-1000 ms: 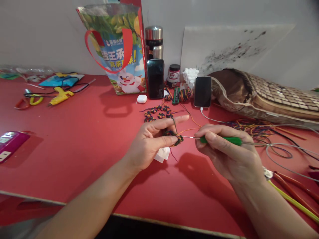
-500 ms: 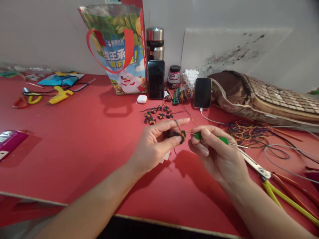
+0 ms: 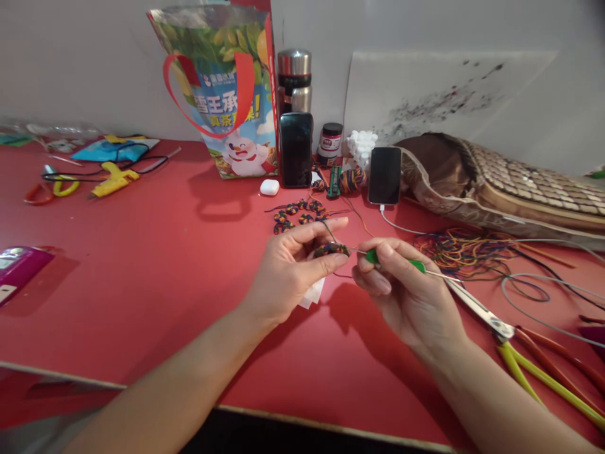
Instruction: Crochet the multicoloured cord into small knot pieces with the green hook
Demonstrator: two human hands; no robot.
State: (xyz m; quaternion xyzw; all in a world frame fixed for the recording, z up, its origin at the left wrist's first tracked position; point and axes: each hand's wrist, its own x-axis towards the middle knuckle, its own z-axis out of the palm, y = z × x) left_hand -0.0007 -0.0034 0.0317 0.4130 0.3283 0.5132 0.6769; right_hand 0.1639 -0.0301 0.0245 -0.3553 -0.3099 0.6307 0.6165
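Observation:
My left hand (image 3: pixel 293 268) pinches a small dark multicoloured crocheted piece (image 3: pixel 331 250) between thumb and fingers. A strand of yarn runs up over its raised index finger. In my right hand (image 3: pixel 406 284) is a crochet hook with a green grip (image 3: pixel 372 256), held like a pen. Its thin metal tip points left at the edge of the piece; whether it sits in a stitch I cannot make out. Behind my left hand lie several small crocheted pieces (image 3: pixel 283 224) in the same dark, orange and purple yarn. Under that hand a white paper (image 3: pixel 314 294) shows.
Large scissors (image 3: pixel 501 328) with red and yellow handles lie at the right, near tangled yarn (image 3: pixel 467 249) and a cable. Behind stand a phone (image 3: pixel 384 176), a black device (image 3: pixel 296 151), a yarn ball (image 3: pixel 352 181) and a shopping bag (image 3: pixel 241 113). A yellow glue gun (image 3: pixel 113 180) lies left.
Both hands have shifted slightly left. The crocheted piece has turned to lie flatter between my left fingers, and more of the white paper shows below.

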